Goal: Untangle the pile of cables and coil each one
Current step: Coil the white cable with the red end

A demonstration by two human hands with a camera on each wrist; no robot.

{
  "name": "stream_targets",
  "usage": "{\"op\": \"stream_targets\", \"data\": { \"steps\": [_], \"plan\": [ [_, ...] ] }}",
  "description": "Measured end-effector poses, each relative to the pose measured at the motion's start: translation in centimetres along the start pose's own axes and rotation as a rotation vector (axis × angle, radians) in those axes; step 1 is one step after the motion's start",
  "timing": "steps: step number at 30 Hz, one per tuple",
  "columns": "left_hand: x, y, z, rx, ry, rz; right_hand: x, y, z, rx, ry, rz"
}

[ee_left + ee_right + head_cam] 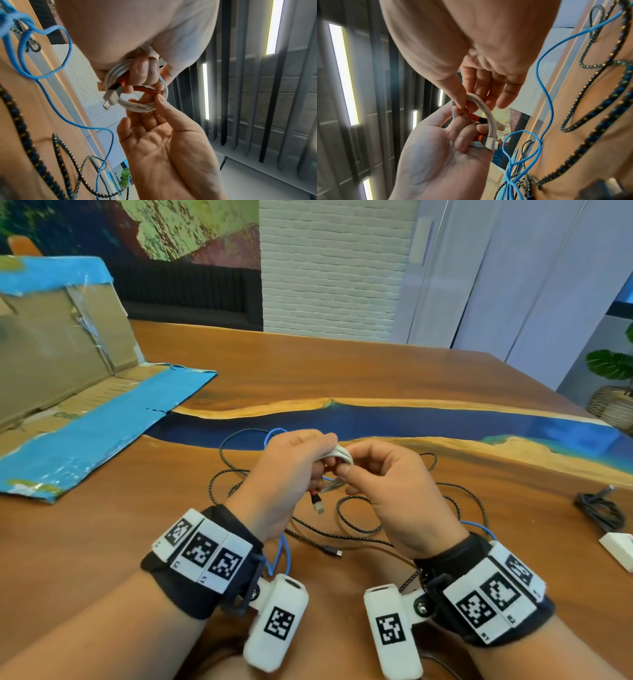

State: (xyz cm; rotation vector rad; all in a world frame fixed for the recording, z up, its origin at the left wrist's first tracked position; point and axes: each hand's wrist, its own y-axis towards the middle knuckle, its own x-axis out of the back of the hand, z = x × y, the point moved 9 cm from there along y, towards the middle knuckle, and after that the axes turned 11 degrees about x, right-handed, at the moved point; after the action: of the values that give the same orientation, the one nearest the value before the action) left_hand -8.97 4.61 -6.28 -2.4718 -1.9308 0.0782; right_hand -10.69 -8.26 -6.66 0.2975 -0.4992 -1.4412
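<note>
A white cable [340,455] wound into a small coil is held above the table between both hands. My left hand [291,463] grips one side of the coil [145,108], fingers curled round it, with the grey USB plug [111,97] sticking out below. My right hand [383,487] pinches the cable's orange end [471,115] against the coil [489,116] with thumb and forefinger. A black braided cable [359,529] and a thin blue cable [284,553] lie loose and crossed on the table under my hands.
A flattened cardboard box with blue tape [68,378] lies at the left on the wooden table [342,371]. At the right edge sit a bundled black cable [599,508] and a white adapter [620,546]. A potted plant [613,392] stands beyond the table.
</note>
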Motion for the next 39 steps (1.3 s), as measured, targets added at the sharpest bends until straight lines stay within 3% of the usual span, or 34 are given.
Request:
{"op": "stream_targets", "data": {
  "steps": [7, 13, 24, 32, 36, 39],
  "plan": [
    [0.1, 0.0, -0.3, -0.034, 0.024, 0.006, -0.3, 0.2, -0.7, -0.036, 0.073, 0.026],
    [-0.5, -0.2, -0.3, -0.012, -0.026, 0.087, -0.3, 0.3, -0.2, -0.016, 0.067, 0.068],
    [0.3, 0.2, 0.0, -0.01, -0.014, 0.069, -1.4, -0.6, -1.3, -0.226, 0.322, -0.002],
    [-0.4, 0.0, -0.2, 0.003, -0.153, 0.175, -0.9, -0.5, -1.3, -0.253, 0.525, -0.041],
    [0.5, 0.3, -0.6, -0.005, -0.246, 0.15, -0.6, -0.4, -1.5, -0.231, 0.567, -0.127],
    [1.0, 0.4, -0.6, -0.001, -0.263, 0.139, -0.6, -0.4, -1.2, -0.186, 0.512, -0.11]
  ]
}}
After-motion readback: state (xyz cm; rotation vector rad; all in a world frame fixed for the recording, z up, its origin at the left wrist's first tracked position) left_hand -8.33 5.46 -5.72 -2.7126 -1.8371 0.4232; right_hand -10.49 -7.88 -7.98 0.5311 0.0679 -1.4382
